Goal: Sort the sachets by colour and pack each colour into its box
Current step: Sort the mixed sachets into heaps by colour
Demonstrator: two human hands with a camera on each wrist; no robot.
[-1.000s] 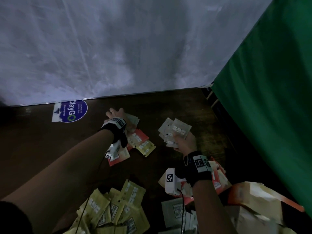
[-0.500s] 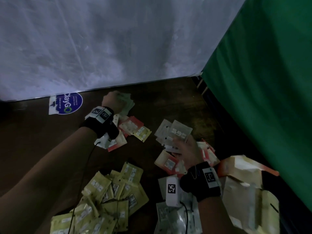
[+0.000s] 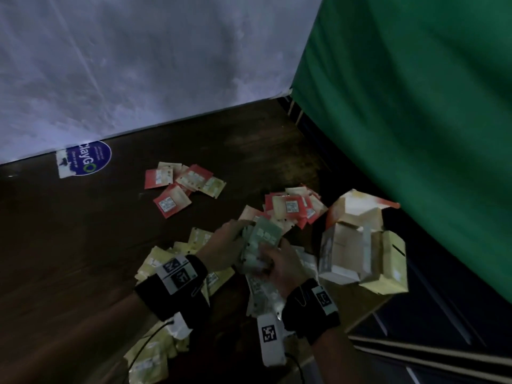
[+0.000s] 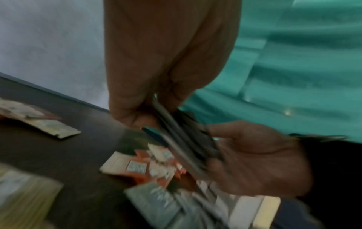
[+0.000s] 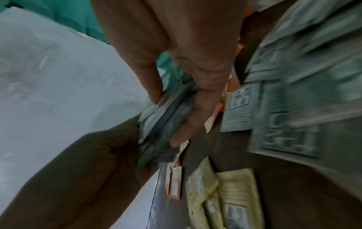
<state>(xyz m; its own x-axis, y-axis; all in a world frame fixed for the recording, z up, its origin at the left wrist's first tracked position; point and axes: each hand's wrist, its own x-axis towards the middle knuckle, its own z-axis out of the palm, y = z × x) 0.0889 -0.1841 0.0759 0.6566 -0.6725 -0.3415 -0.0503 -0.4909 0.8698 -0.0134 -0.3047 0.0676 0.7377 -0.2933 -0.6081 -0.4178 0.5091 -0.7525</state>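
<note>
Both hands meet over the middle of the dark table. My right hand (image 3: 273, 261) grips a stack of pale green-grey sachets (image 3: 261, 241), seen edge-on in the right wrist view as the stack (image 5: 166, 119). My left hand (image 3: 227, 245) pinches the same stack (image 4: 186, 145) from its left side. Under the hands lie more pale sachets (image 3: 263, 297). Yellow sachets (image 3: 155, 264) are heaped at the near left. Red sachets form a pile (image 3: 291, 209) beyond the hands and a small group (image 3: 177, 187) farther left. Opened cartons (image 3: 360, 245) stand at the right.
A white sheet (image 3: 138, 65) hangs along the table's far edge and a green cloth (image 3: 415, 106) along the right. A blue round sticker (image 3: 88, 159) lies at the far left. The table's near right corner (image 3: 368, 314) sits just below the cartons.
My left hand has come back from the far red sachets to join the right hand at the pale stack. The right hand drew the stack nearer. The head view swung right.
</note>
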